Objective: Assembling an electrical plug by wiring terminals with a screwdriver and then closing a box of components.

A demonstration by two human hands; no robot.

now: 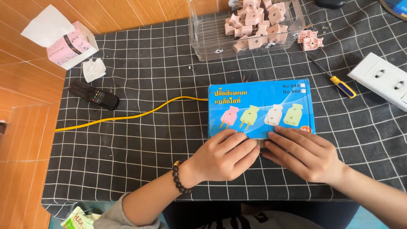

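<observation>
Flat blue cardboard box (260, 108) with pastel plug pictures sits mid-bench at your hands; pink-and-white tissue pack (71, 46) far left corner.

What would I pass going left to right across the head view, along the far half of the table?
Pink tissue box → crumpled tissue → black remote → clear plastic tray of pink plug parts → loose pink plug parts → yellow-handled screwdriver → white socket strip.
</observation>
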